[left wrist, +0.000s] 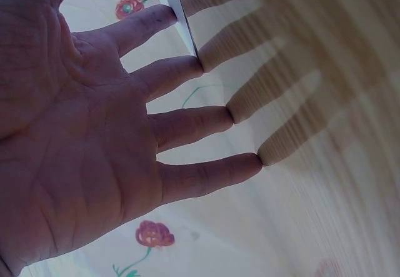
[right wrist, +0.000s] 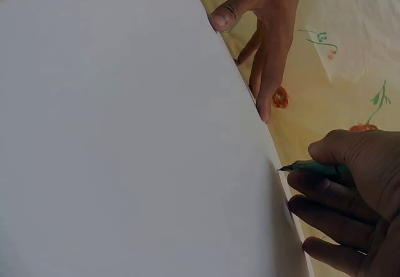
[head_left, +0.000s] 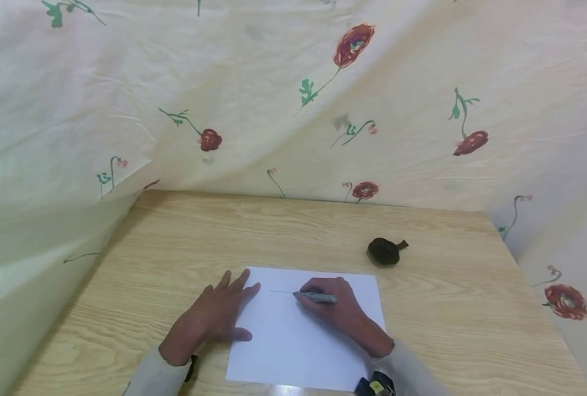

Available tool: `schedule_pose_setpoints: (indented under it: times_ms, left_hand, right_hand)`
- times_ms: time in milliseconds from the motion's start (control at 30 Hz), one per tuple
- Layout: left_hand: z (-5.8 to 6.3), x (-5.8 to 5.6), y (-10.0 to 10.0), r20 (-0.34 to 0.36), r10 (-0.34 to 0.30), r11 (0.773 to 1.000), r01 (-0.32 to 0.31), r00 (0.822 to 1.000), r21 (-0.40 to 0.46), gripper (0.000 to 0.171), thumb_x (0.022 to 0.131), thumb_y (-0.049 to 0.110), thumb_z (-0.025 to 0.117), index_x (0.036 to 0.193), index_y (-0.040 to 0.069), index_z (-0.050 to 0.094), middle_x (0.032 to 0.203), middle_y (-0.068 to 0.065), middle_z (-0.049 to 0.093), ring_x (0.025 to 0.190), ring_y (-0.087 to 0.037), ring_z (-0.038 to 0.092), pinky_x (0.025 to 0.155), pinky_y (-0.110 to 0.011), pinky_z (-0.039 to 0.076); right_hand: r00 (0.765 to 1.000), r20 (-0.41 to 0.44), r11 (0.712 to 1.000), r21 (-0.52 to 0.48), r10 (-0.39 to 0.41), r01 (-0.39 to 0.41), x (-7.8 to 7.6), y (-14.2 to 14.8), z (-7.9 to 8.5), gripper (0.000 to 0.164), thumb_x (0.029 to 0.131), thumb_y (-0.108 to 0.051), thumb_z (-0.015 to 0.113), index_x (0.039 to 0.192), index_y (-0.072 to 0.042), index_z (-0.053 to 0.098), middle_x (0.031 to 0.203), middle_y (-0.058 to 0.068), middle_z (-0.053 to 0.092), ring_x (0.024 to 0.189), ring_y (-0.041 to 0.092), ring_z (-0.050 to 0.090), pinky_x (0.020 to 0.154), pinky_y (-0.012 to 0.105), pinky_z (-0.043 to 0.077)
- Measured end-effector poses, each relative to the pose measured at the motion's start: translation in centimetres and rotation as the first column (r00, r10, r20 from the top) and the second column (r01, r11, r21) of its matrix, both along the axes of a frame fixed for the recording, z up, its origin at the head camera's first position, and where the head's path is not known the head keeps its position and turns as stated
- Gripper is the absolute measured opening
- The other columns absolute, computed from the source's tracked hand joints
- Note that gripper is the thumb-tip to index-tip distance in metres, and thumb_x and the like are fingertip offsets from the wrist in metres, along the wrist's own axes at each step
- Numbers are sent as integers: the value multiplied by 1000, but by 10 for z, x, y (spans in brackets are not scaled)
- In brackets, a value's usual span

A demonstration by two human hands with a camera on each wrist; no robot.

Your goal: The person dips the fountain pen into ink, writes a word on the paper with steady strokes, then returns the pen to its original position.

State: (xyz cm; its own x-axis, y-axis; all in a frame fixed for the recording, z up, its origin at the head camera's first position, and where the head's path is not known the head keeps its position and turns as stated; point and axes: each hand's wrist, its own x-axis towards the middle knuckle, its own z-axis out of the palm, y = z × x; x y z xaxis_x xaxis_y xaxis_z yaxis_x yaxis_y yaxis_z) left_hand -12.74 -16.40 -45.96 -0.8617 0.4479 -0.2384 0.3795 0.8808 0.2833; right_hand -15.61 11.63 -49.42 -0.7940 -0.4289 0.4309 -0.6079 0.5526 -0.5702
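Note:
A white sheet of paper (head_left: pixel 298 341) lies on the table, with one thin straight line (head_left: pixel 280 291) drawn near its upper edge. My right hand (head_left: pixel 340 308) pinches a grey-green pen (head_left: pixel 320 297), its tip at the right end of that line. In the right wrist view the pen's dark pointed tip meets the paper. Fingers spread, my left hand (head_left: pixel 219 313) rests at the sheet's left edge; its thumb and index fingertip overlap the paper. Seen from the left wrist, the straight fingers (left wrist: pixel 194 180) touch the wood and the paper edge, and nothing is held.
On the wooden table (head_left: pixel 452 291), beyond the sheet's upper right corner, sits a small dark round object (head_left: pixel 384 252) with a short stub. Flower-printed cloth (head_left: pixel 254 99) hangs behind the table and along both sides.

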Motion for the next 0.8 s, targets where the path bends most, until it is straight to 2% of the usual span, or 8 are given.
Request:
schedule_pose_setpoints:
  times_ms: [400,800]
  left_hand:
    - [-2,-1,0,-8,-6,1000,6,1000,25,97,71,51,86,152,20,43,162,-13,26,144,-51,21,102,-73,30]
    - [-5,-2,0,-21,-2,1000,2,1000,16,97,71,52,85,152,21,43,163,-12,25,145,-50,21,102,-73,30]
  right_hand:
    - [996,74,999,1,-41,41,2,8,0,6,80,-19,82,82,-20,77,73,-16,70,57,-7,53,56,19,48]
    - [997,54,998,10,-59,59,3,16,-1,5,81,-23,82,82,-22,77,71,-19,67,54,-9,50,55,17,46]
